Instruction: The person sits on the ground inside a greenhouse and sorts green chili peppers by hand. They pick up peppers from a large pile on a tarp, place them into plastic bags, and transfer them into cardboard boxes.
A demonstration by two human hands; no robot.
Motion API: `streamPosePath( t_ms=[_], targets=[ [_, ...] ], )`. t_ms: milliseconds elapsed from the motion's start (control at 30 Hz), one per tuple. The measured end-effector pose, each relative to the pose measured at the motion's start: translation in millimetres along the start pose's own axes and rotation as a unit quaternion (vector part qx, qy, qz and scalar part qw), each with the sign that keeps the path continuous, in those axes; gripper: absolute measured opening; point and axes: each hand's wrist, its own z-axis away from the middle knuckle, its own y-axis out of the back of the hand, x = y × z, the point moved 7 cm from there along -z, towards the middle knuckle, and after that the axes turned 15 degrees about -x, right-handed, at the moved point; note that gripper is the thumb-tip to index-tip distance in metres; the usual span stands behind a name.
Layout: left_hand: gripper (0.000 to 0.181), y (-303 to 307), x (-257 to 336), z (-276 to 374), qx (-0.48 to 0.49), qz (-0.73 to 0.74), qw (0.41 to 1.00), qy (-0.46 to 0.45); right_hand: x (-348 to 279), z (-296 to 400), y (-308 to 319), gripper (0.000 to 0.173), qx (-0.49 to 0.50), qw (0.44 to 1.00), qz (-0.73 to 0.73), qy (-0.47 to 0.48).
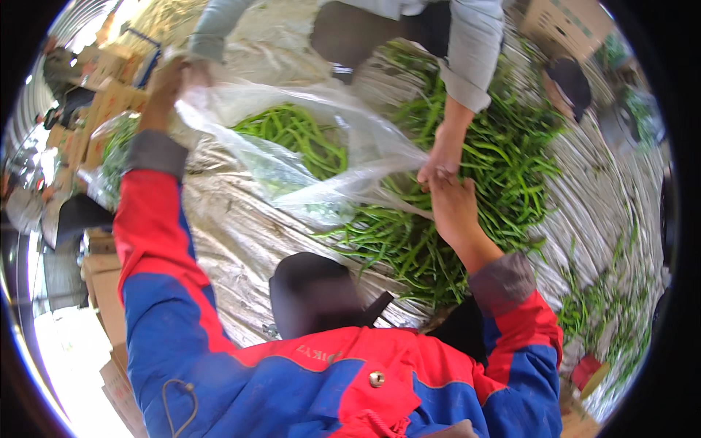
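Observation:
A clear plastic bag [306, 186] is spread between me and a person opposite, with long green peppers [293, 134] seen inside its wide mouth. At the far left my left hand [166, 82], blurred, grips the bag's edge right beside the other person's hand [198, 74]. My right hand [454, 205] holds the bag's right edge, its fingers touching the other person's second hand [444, 145]. Under and around my right hand lies a loose heap of long green peppers [504, 175], partly covered by the bag.
A creased pale sheet [230, 219] covers the ground. Cardboard boxes [107, 295] and a filled clear bag [118, 145] stand at the left; another carton [567, 24] is at the upper right. Scattered peppers [580, 312] and a red roll [587, 372] lie at the lower right.

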Motion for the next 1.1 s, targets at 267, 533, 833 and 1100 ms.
streamPosePath(
  t_ms=[267,533,833,1100],
  targets=[
    [0.044,5.6,-37.7,-5.3,0.210,0.296,0.905,0.224,-8.9,2.2,20.7,0.077,-0.079,0.995,-0.039,0.042],
    [0.055,3.5,-48.1,-12.0,0.173,0.079,0.946,0.261,-4.2,9.0,1.7,0.047,-0.105,0.987,-0.053,0.107],
    [0.071,19.1,59.6,42.0,0.411,-0.367,0.834,0.008,2.7,10.2,6.6,0.040,-0.132,0.961,-0.219,0.104],
    [0.074,-375.8,168.5,250.8,-0.823,0.035,0.548,0.145,290.7,65.9,-114.2,0.086,-0.107,0.933,-0.207,-0.274]
  ],
)
